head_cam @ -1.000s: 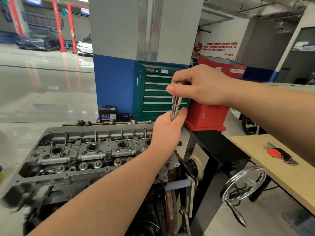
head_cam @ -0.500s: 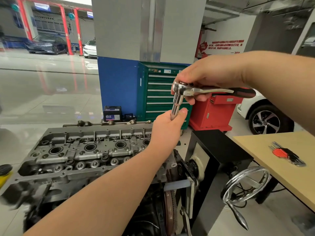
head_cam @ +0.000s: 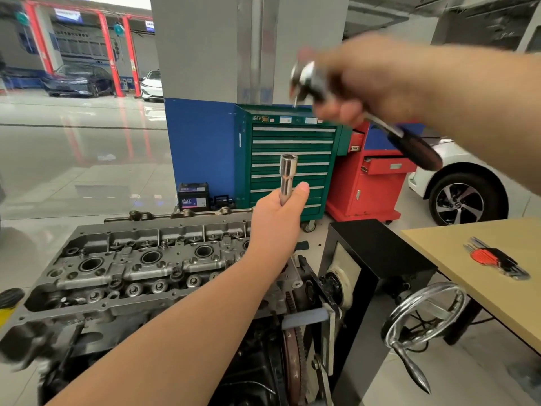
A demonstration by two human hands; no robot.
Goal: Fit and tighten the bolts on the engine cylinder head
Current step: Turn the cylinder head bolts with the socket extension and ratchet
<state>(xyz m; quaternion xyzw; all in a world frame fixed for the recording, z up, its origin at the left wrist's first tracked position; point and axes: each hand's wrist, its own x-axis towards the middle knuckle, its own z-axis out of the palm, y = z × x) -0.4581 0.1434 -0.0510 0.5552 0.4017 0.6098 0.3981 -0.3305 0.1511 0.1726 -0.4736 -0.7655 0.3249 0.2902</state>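
The left hand [head_cam: 275, 221] holds the long socket [head_cam: 286, 177] upright above the cylinder head [head_cam: 131, 259]; the blurred right hand [head_cam: 371, 83] grips the ratchet [head_cam: 380, 124] well apart. The person should seat the socket squarely before turning.

Ratchet [head_cam: 322, 86] lifted off socket [head_cam: 287, 174]; right hand [head_cam: 371, 83] raised, now apart.

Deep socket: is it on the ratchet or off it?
Off. The left hand holds the deep socket upright alone; the ratchet is in the right hand, apart.
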